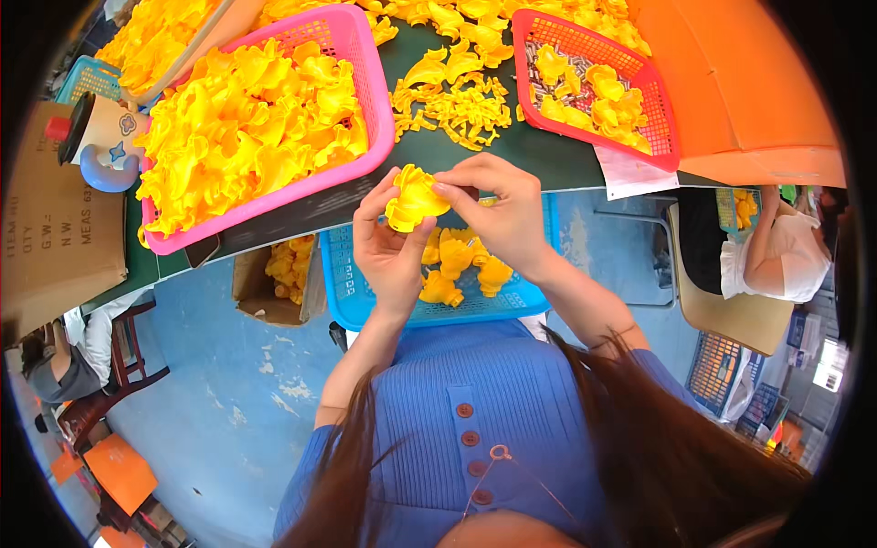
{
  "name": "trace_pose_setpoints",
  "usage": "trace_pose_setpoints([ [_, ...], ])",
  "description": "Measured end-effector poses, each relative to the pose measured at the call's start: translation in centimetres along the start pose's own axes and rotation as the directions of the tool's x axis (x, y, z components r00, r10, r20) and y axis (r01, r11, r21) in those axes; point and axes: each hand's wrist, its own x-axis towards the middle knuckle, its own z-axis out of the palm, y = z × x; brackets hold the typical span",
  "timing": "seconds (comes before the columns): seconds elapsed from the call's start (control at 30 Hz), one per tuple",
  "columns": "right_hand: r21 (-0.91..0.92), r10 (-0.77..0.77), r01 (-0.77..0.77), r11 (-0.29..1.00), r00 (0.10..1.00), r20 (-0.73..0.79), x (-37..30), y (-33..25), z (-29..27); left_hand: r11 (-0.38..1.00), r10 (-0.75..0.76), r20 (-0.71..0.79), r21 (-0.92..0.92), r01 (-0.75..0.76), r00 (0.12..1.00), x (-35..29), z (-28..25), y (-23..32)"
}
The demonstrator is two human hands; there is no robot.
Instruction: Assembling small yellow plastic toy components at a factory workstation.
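Note:
Between my two hands is a curved yellow plastic piece (416, 197), held up over the near edge of the table. My left hand (391, 247) grips its left side with thumb and fingers. The thumb and fingers of my right hand (498, 205) pinch its upper right edge. Right below, a blue basket (343, 283) at my lap holds several yellow assembled-looking pieces (457, 260), partly hidden by my hands. A pink basket (377, 100) heaped with yellow curved shells (265, 119) stands on the left. On the right, a red basket (665, 119) contains yellow pieces and small metallic parts (571, 66).
Loose yellow pieces (457, 105) lie on the dark green table (566, 164). A cup (105, 132) and a cardboard box (68, 210) stand at the left. An orange bin (740, 82) is at the right. Another person (776, 256) sits farther right. A carton (260, 288) is below the table.

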Motion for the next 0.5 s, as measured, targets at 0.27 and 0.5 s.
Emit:
trace_pose_setpoints([
  [0.27,-0.083,-0.244,0.254,0.963,0.963,0.114,-0.2,0.3,-0.2,0.997,-0.016,-0.065,-0.070,0.011,0.998,-0.2,-0.2,-0.7],
  [0.5,-0.158,-0.304,0.328,0.931,0.940,0.157,-1.0,-0.3,-0.6,0.988,-0.064,-0.058,-0.141,0.055,0.996,-0.3,0.8,-0.6],
])
